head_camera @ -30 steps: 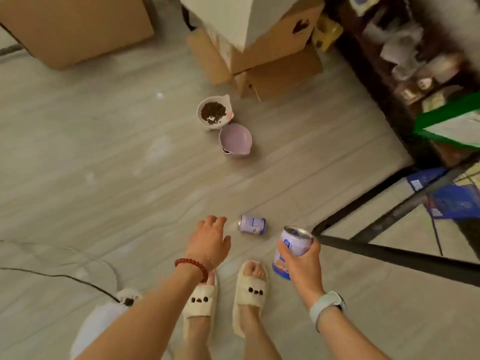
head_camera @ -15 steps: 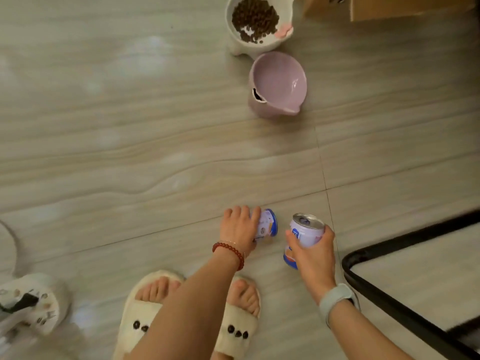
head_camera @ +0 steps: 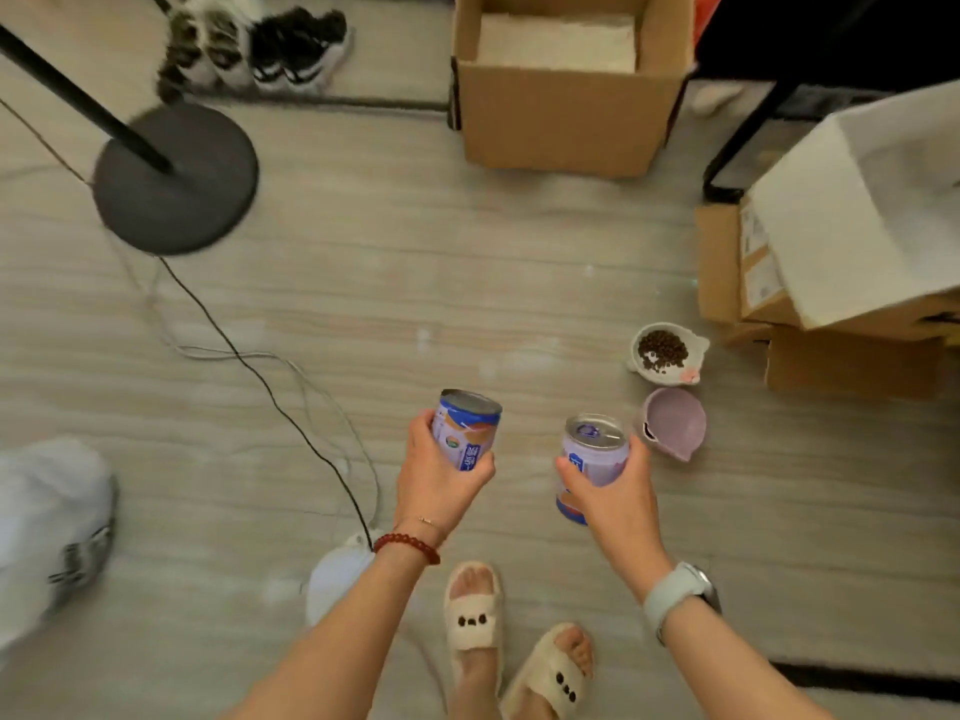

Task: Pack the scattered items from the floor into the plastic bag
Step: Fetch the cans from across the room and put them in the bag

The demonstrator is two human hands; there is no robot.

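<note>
Fingers of the left hand (head_camera: 436, 480) wrap a blue-and-orange can (head_camera: 466, 428) at centre frame, fingers of the right hand (head_camera: 618, 504) wrap a purple can (head_camera: 592, 459) beside it, both held above the floor (head_camera: 363, 304), white plastic bag (head_camera: 49, 532) at left edge.

- 2 cans, one per hand: blue-and-orange can (head_camera: 467, 431) and purple can (head_camera: 592, 459)
- 2 bowls right of the purple can: kibble bowl (head_camera: 665, 353), pink bowl (head_camera: 674, 423)
- 2 slippers (head_camera: 471, 610) below the cans
- 1 lamp base (head_camera: 174, 179), far upper left
- 1 open cardboard box (head_camera: 563, 111) up top
</note>
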